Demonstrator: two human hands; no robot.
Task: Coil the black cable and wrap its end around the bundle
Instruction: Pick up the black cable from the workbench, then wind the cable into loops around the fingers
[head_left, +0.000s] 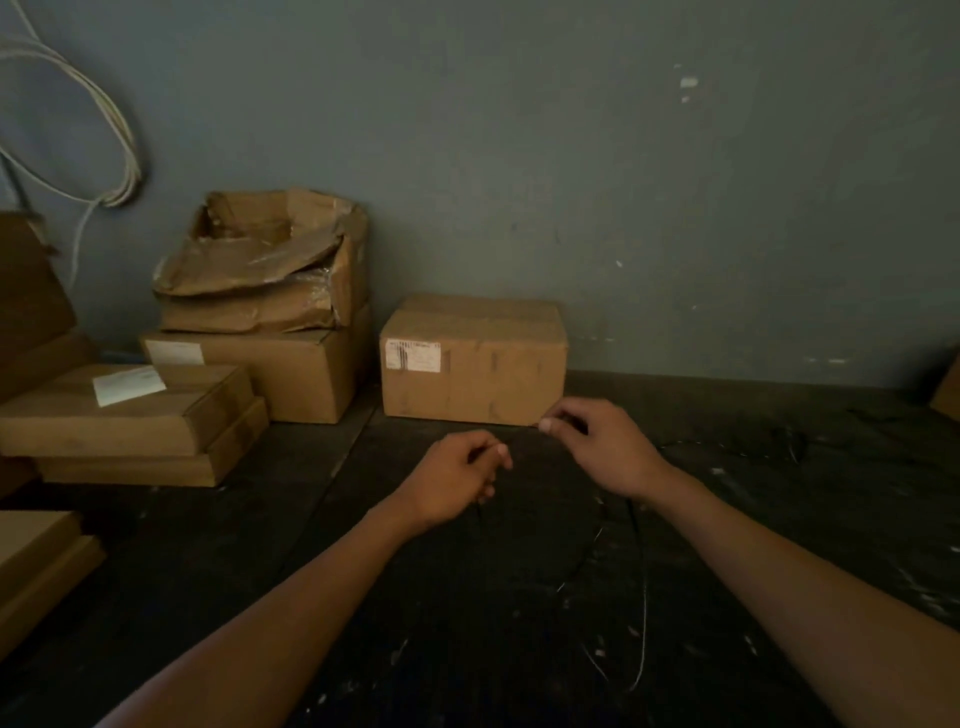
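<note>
Left hand (457, 475) and right hand (597, 447) raised over dark table (260, 571), fingers pinched closed on thin black cable (636, 525). Cable hangs below right hand in a loop. Sealed cardboard box (472, 358) just behind hands, against wall.

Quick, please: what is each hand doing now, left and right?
Left hand: closed, pinching the black cable.
Right hand: closed, fingertips pinching the same cable.

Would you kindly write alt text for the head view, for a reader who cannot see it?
Two bare hands, the left hand and the right hand, each pinch a thin black cable above a dark floor, its slack hanging in a loop below them. Beyond stand cardboard boxes, the nearest a sealed box against a grey wall.
</note>
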